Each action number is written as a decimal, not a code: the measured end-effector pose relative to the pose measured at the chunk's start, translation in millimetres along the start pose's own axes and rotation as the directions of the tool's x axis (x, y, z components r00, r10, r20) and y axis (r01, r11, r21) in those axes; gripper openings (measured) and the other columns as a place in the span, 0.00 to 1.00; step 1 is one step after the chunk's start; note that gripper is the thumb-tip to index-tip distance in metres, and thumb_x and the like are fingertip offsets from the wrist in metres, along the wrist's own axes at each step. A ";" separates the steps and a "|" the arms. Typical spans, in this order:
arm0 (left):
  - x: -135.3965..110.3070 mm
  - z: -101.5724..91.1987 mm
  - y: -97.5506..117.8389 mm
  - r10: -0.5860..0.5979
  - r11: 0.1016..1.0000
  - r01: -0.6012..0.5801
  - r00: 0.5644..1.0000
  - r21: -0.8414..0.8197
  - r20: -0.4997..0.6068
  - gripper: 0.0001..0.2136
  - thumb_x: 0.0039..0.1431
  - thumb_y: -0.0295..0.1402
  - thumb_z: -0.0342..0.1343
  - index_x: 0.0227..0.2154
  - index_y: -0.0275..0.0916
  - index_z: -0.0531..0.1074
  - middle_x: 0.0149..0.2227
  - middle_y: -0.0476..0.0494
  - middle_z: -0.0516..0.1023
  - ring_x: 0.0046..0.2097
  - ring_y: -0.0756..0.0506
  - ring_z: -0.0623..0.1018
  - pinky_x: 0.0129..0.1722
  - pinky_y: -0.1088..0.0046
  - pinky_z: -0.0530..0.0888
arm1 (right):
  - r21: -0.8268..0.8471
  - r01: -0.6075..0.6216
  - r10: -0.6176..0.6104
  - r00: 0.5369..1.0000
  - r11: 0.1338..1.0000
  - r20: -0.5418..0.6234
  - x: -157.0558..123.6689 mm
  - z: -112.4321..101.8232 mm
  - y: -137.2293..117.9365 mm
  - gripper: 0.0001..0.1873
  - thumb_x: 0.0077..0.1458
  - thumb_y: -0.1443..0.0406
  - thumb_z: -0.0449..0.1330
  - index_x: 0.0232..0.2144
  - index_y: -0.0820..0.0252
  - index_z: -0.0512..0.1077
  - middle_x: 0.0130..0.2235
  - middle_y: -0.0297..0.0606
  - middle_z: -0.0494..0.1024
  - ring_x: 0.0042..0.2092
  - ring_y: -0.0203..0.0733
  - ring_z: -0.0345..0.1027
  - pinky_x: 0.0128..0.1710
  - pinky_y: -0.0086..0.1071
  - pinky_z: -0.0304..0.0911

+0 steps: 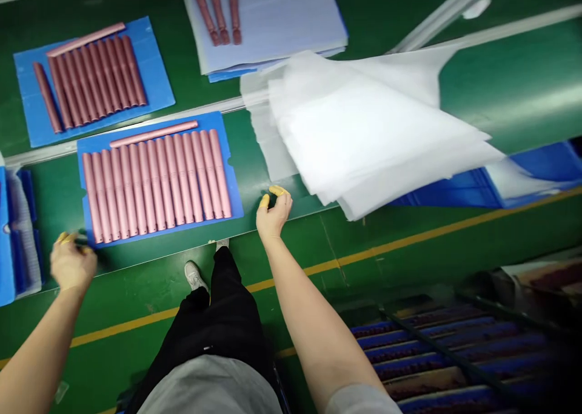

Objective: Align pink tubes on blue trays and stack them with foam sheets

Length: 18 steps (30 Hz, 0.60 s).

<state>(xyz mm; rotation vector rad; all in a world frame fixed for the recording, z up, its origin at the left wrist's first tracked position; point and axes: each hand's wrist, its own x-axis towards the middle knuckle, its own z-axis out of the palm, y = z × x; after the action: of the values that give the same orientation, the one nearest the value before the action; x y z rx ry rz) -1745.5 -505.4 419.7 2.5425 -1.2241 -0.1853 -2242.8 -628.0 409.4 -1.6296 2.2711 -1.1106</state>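
A row of several pink metallic tubes [152, 186] lies side by side on a blue sheet [234, 186] at the bench's near edge, with one more pink tube [154, 134] across their tops. Left of the sheet's near corner is my left hand [73, 263], slightly blurred, fingers curled but apart and nothing seen in them. On the other side my right hand [274, 215] hovers by the bench edge, thumb and forefinger spread around bare air. Yellow finger covers show on both hands. Close to my right hand lies a loose stack of thin white sheets [364, 129].
Behind a metal rail, a second blue sheet [157, 80] carries darker pink tubes [97, 77]. A pale stack of sheets [282, 14] bears three tubes [234, 14]. Blue bins [6, 244] stand far left and under the white sheets. A rack of filled trays [436, 353] is lower right.
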 end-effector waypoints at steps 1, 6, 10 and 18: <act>-7.0 -13.4 -2.7 -0.017 0.999 0.018 1.000 0.032 -0.007 0.24 0.52 0.39 0.52 0.53 0.44 0.76 0.62 0.37 0.78 0.67 0.24 0.74 0.66 0.35 0.72 | 0.051 0.003 -0.001 1.000 0.999 -0.030 6.4 -10.2 4.1 0.13 0.67 0.62 0.51 0.48 0.58 0.71 0.53 0.54 0.75 0.59 0.55 0.68 0.61 0.52 0.67; -66.2 -59.7 -33.5 -0.129 0.939 0.033 0.956 0.342 0.262 0.18 0.51 0.46 0.46 0.41 0.53 0.76 0.38 0.47 0.82 0.45 0.30 0.83 0.46 0.50 0.80 | 0.007 -0.038 0.038 0.991 0.999 -0.130 63.6 -68.1 30.3 0.11 0.69 0.59 0.56 0.47 0.58 0.72 0.52 0.52 0.75 0.58 0.55 0.68 0.63 0.51 0.66; -128.6 -67.3 -44.1 -0.236 0.930 0.034 0.819 0.366 0.522 0.17 0.53 0.44 0.50 0.40 0.47 0.79 0.29 0.41 0.81 0.34 0.31 0.82 0.39 0.57 0.78 | -0.072 -0.083 0.090 0.991 0.994 0.096 98.6 -91.8 41.0 0.15 0.65 0.59 0.64 0.50 0.60 0.74 0.54 0.52 0.74 0.59 0.58 0.66 0.64 0.53 0.65; -188.4 -59.7 -7.4 -0.103 0.967 -0.077 0.757 0.245 0.646 0.13 0.60 0.32 0.51 0.36 0.44 0.81 0.37 0.37 0.87 0.43 0.34 0.87 0.43 0.65 0.80 | -0.270 -0.127 0.211 0.927 0.954 0.310 119.9 -94.3 26.6 0.15 0.65 0.69 0.60 0.52 0.67 0.75 0.58 0.60 0.74 0.61 0.64 0.64 0.61 0.55 0.65</act>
<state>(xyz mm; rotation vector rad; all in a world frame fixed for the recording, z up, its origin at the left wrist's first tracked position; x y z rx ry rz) -1843.2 -341.0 470.1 2.8086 -1.5447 -1.0742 -2358.9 -682.2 496.3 -1.5211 2.3298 -0.4803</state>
